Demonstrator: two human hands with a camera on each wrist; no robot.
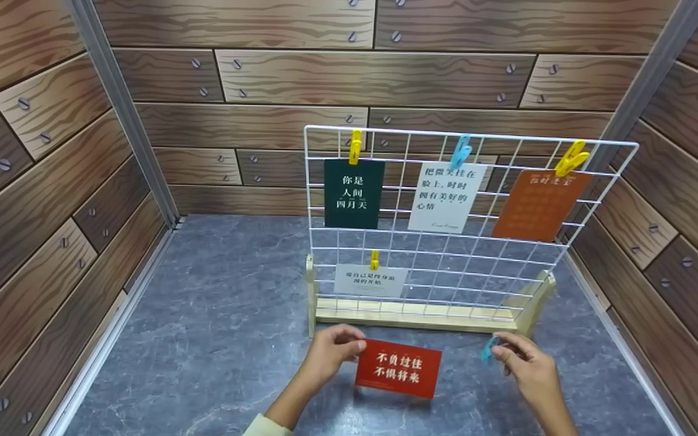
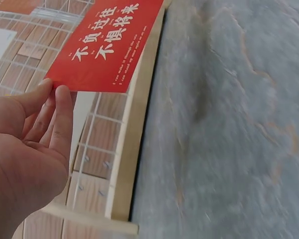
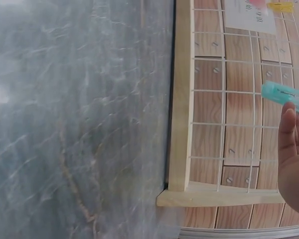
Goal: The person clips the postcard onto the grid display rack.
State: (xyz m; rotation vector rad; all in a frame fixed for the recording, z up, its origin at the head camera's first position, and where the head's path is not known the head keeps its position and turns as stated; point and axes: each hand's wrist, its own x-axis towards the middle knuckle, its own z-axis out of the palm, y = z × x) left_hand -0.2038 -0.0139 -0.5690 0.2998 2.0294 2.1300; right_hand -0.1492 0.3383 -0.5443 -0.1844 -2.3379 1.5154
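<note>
My left hand [image 1: 329,353] pinches a red card [image 1: 398,368] by its upper left corner, between thumb and fingers. White writing covers the card's face, which is also plain in the left wrist view. On the right, my right hand [image 1: 528,363] holds a blue clothespin [image 1: 488,349] by thumb and fingertips; in the right wrist view the clothespin [image 3: 284,93] points away from the hand. Both hands are in front of a white wire grid [image 1: 446,266] on a wooden stand [image 1: 412,316]. Neither the card nor the clothespin touches the grid.
Clipped along the grid's top are a dark green card [image 1: 354,206], a white card [image 1: 444,209] and an orange card [image 1: 540,209]. A smaller white card [image 1: 368,282] hangs lower left under a yellow clothespin [image 1: 374,260]. Wood-patterned walls [image 1: 294,75] enclose the grey marbled surface [image 1: 222,315].
</note>
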